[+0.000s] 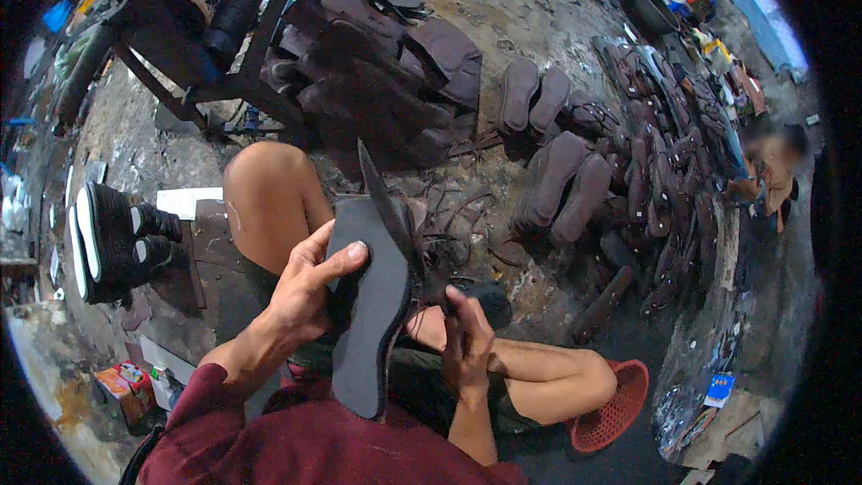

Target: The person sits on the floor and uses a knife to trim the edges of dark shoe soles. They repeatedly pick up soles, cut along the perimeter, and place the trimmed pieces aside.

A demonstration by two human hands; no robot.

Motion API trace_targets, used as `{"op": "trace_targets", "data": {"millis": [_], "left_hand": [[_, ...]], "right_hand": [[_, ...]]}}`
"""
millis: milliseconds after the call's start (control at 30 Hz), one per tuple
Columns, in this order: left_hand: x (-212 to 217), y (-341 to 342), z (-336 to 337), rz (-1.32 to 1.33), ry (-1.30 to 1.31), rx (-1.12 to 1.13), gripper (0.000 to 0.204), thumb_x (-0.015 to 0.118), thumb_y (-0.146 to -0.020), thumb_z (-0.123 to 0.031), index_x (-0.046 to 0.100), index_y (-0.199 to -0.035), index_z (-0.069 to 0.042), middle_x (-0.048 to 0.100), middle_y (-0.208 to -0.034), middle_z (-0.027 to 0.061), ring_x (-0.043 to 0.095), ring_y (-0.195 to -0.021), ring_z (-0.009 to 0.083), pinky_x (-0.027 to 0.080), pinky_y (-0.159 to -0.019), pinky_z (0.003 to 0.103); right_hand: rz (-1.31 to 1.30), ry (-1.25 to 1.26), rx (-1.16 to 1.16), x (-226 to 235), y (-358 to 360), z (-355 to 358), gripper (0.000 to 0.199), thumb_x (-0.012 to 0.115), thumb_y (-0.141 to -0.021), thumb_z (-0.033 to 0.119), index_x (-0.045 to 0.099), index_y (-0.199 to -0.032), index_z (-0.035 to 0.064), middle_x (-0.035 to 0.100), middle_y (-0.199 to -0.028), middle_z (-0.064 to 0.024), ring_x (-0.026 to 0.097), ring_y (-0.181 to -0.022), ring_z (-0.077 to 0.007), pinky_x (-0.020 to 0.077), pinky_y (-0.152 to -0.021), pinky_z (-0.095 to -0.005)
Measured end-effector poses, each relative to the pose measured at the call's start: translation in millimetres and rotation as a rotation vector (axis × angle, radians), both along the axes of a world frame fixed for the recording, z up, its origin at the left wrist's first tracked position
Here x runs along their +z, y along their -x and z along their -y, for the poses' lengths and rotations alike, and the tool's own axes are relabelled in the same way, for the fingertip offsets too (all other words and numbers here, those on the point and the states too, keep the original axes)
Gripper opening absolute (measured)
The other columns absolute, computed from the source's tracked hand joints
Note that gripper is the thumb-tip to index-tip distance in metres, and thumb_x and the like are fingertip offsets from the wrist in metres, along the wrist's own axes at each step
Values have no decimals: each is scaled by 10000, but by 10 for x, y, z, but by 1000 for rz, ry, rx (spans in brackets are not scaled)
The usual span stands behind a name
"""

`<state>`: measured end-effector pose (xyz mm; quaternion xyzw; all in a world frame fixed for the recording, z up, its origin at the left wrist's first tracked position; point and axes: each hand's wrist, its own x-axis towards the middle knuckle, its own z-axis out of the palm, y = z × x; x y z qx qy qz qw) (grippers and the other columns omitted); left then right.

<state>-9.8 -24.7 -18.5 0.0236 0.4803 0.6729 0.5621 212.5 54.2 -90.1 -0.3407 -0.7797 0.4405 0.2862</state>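
Observation:
My left hand (305, 292) grips a dark grey shoe sole (373, 314) by its left edge, thumb pressed flat on its upper face. The sole stands lengthwise over my lap. In my right hand (469, 341), fingers are wrapped round the handle of a long knife (386, 202). Its dark blade points up and left, lying along the sole's upper right edge. Whether the blade cuts into the edge I cannot tell. Thin dark trimmings (453, 220) lie on the ground just beyond the knife.
A large heap of dark soles (359, 81) lies ahead. Paired stacks of soles (548, 184) and long rows (655, 171) stand to the right. Black-and-white soles (103, 238) are stacked at left, a black metal frame (211, 81) beyond. A red basket (615, 409) sits beside my right knee. Another person (772, 166) is far right.

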Motion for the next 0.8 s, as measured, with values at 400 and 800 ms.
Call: {"op": "trace_targets", "data": {"millis": [400, 800], "left_hand": [[141, 236, 42, -322, 44, -244, 387, 804, -765, -131, 653, -1094, 9, 681, -908, 29, 632, -858, 124, 511, -769, 276], [134, 310, 122, -808, 204, -445, 375, 857, -726, -161, 704, -1034, -13, 706, -880, 23, 635, -855, 107, 499, -762, 267]], "right_hand": [[166, -164, 354, 868, 244, -689, 401, 608, -877, 142, 611, -1277, 160, 534, -689, -87, 575, -572, -260, 467, -530, -385], [163, -200, 460, 1079, 304, -720, 506, 730, -776, 221, 627, -1272, 223, 491, -654, -39, 553, -542, -228, 467, -522, -366]]}}
